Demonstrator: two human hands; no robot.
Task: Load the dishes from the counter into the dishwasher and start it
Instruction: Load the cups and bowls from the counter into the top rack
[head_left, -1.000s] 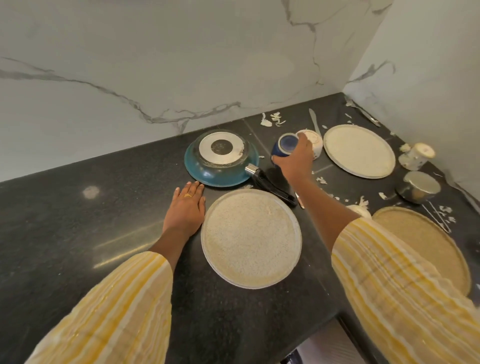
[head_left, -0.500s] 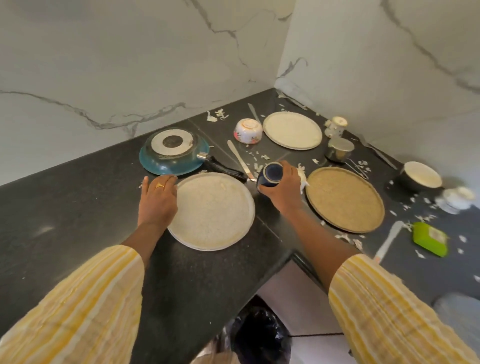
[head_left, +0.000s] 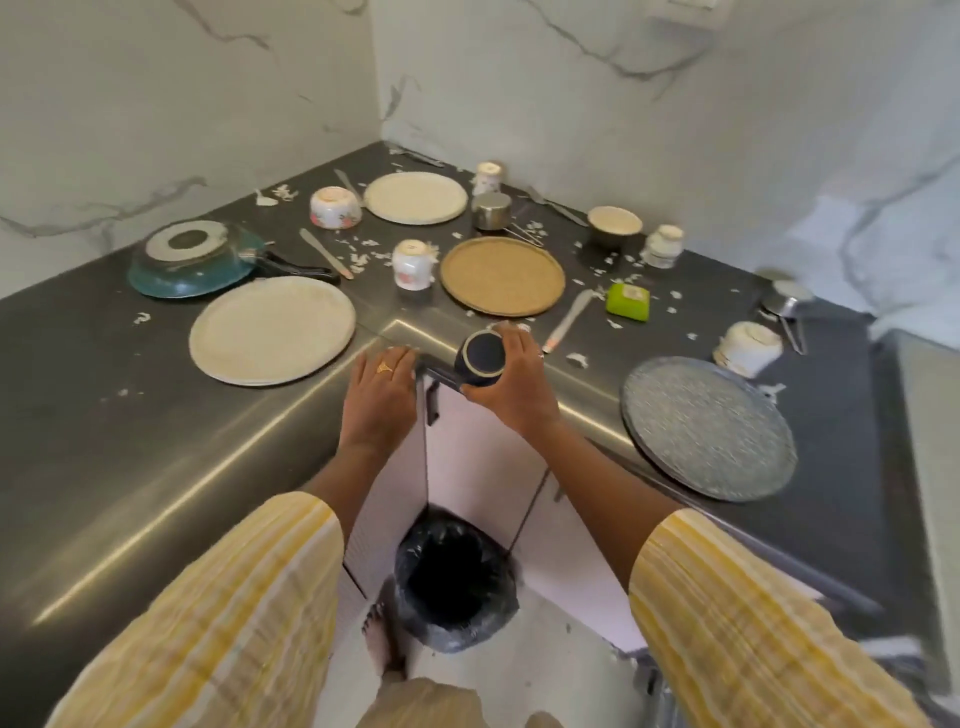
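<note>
- Right hand (head_left: 511, 387) has fingers and thumb wrapped round the dark blue cup (head_left: 480, 358) and holds it clear of the counter (head_left: 156, 441). The cup's round end faces us; we cannot tell mouth from base.
- Left hand (head_left: 382, 395) holds nothing. Its fingers are straight and its palm is down on the counter edge, just at 9 o'clock of the cup.
- Change: a second ago the cup stood at the back of the counter, touching the floral bowl (head_left: 336, 208). Half a second ago it was in hand beside the cream plate (head_left: 272, 330). Now it hangs off the counter's inner corner, with the black-lined bin (head_left: 452, 577) at 6 o'clock below it.
- The left hand has slid from the cream plate's side to the corner edge; the plate now lies at 10 o'clock of it.
- We judge this the first dish lifted off. The position over the bin suggests emptying scraps before loading.
- No dishwasher is in view, so loading has not begun.
- Still on the counter: the upturned blue frying pan (head_left: 192, 260) at 10 o'clock, the brown plate (head_left: 502, 275) at 12, the grey plate (head_left: 709, 426) at 3, among other dishes and cutlery.
</note>
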